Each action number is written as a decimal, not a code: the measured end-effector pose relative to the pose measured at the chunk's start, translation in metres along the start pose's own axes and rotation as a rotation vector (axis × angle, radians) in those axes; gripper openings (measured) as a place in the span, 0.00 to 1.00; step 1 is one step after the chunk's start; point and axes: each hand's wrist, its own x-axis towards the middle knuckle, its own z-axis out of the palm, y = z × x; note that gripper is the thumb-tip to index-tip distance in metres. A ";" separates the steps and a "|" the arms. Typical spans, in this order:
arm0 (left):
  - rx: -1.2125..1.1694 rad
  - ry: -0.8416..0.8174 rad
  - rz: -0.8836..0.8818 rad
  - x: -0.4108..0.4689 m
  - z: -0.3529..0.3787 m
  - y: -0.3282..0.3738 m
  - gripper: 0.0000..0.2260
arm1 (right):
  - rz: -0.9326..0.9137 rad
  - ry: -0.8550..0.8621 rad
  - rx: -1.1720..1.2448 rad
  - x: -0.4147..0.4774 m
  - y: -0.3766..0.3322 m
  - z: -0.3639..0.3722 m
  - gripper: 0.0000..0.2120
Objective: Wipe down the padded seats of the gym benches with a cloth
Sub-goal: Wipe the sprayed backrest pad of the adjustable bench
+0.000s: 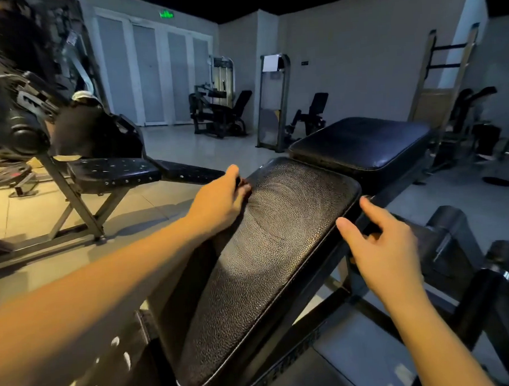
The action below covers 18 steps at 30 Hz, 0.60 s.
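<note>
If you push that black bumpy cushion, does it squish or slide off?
The bumpy pad probably squishes a little; it looks thickly padded. It likely won't slide, since it sits on a metal frame. Its pebbled skin seems grippy.

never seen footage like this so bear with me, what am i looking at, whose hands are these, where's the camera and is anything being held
There is one picture, from a wide-angle camera worn on a person's head, looking forward and down, so both bare arms are the wearer's own; no robot is involved. In front lies a black padded bench pad, tilted, with a second pad beyond it. The left hand touches the near pad's upper left corner; the right hand is at its right edge, forefinger and thumb stretched out. No cloth shows in either hand, and whether either grips the pad is unclear. Other gym machines stand behind.
</note>
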 end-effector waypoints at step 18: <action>-0.044 0.033 0.052 -0.035 0.003 0.008 0.11 | 0.007 -0.024 0.056 -0.005 0.001 0.000 0.31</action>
